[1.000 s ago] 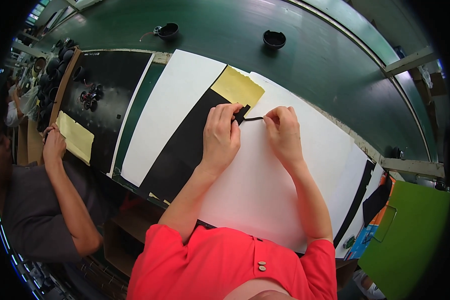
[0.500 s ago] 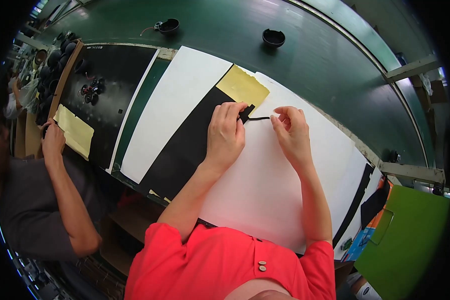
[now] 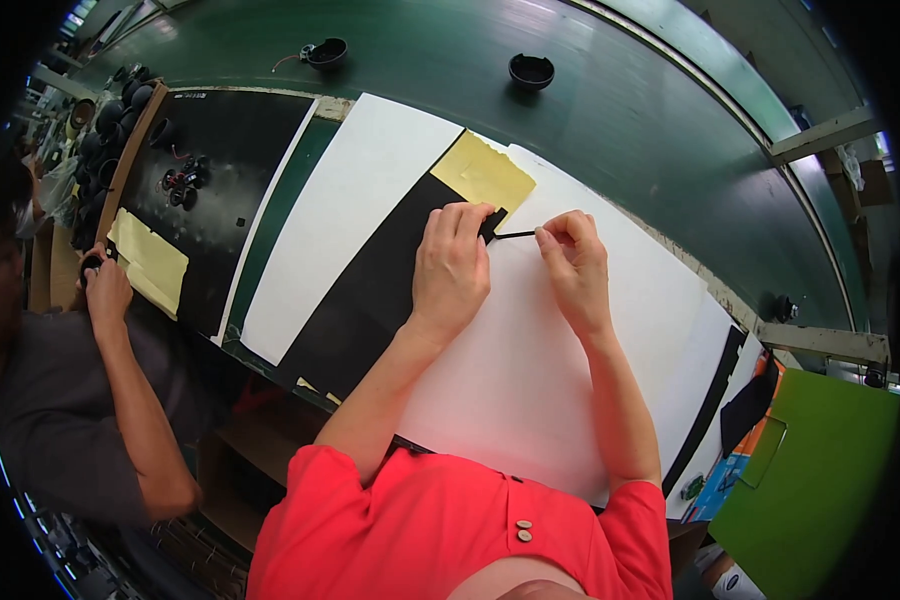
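A thin black strip runs between my hands over the white sheets. Its right end is pinched between thumb and fingers of my right hand. My left hand lies closed over the corner of a black sheet, its fingertips at a small black piece where the strip begins. Just beyond those fingers is a yellow backing paper with a torn edge. What lies beneath my left palm is hidden.
Two black cups, one with wires and one without, stand on the green conveyor. At left, a co-worker's hand holds a dark round part beside a black board. A green panel stands at right.
My right hand has shifted slightly left, still pinching the strip. My left hand stays put. Both cups have moved left along the conveyor. The co-worker's hand now shows a round part.
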Motion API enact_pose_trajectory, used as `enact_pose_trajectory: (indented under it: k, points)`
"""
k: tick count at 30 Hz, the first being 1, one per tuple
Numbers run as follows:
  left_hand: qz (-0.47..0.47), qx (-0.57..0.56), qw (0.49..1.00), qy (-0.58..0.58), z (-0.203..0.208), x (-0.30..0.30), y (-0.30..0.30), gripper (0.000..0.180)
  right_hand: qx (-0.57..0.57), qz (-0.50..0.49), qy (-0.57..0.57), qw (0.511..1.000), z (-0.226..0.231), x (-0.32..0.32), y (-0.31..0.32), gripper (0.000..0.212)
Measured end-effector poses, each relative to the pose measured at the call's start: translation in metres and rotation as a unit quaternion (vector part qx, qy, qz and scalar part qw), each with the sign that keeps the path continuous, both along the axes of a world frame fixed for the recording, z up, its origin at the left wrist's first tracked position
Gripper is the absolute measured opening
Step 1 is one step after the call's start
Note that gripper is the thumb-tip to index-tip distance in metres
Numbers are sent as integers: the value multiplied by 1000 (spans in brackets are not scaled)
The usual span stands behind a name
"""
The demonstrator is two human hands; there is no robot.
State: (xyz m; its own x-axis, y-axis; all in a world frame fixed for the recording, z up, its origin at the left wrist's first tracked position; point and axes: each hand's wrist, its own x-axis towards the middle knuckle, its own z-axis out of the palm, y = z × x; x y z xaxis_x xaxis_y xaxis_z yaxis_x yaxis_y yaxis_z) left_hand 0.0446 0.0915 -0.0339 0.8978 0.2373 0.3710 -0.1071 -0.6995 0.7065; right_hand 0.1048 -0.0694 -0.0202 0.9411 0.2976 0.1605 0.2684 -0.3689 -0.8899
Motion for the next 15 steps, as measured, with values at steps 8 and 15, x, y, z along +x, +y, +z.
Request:
enact_pose_trajectory:
  k: [8, 15]
  points:
    - [-1, 10, 1000, 5, -2, 0, 2, 35, -3, 29, -40, 999, 24, 3, -9, 12]
    - [-10, 4, 1000, 30, 0, -2, 2, 35, -40, 0, -36, 999, 11, 17, -15, 12]
